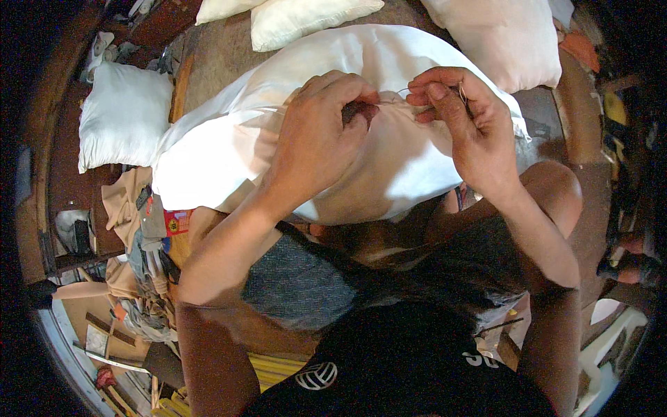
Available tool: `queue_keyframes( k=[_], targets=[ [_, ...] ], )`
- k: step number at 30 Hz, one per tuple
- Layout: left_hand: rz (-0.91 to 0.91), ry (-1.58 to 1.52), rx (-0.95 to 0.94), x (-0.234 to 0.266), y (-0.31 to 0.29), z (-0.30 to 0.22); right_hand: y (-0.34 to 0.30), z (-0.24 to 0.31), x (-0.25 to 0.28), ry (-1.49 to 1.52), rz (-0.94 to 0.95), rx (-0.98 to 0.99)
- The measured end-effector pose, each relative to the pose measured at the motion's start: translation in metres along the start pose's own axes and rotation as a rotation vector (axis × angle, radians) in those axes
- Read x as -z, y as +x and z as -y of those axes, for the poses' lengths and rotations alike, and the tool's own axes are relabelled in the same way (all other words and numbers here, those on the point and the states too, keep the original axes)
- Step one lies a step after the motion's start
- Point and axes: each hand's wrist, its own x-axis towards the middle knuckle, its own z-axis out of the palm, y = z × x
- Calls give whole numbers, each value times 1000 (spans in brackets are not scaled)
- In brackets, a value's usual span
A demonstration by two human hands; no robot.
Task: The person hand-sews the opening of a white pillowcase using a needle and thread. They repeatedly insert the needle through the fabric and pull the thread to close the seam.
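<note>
A large, plump white pillow (410, 153) lies across my lap. My left hand (323, 128) is closed at its middle, thumb and fingers pinching a gathered bit of the white cloth. To the right, my right hand (476, 121) is closed with thumb and fingertips together, close to the same gathered spot. A thin pale thread (462, 90) runs by its fingers, and a fine dark curved line shows between the two hands. Whether that line is a needle or more thread, I cannot make out.
Smaller white pillows lie around: one at the left (125, 115), one at the far side (309, 21) and a bigger one at the far right (500, 42). Crumpled cloths (128, 201) are heaped at the left. Wood pieces (111, 330) lie at the lower left.
</note>
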Motion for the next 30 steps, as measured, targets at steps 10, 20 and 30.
queue_keyframes(
  k=[10, 20, 30],
  targets=[
    [-7, -6, -15, -4, -1, 3, -1, -2, -3, 20, -1, 23],
    [-27, 53, -16, -5, 0, 2, 1, -8, 0, -18, 28, 50],
    [-9, 9, -25, -4, 0, 2, 1, -9, 1, 51, 32, 18]
  ],
)
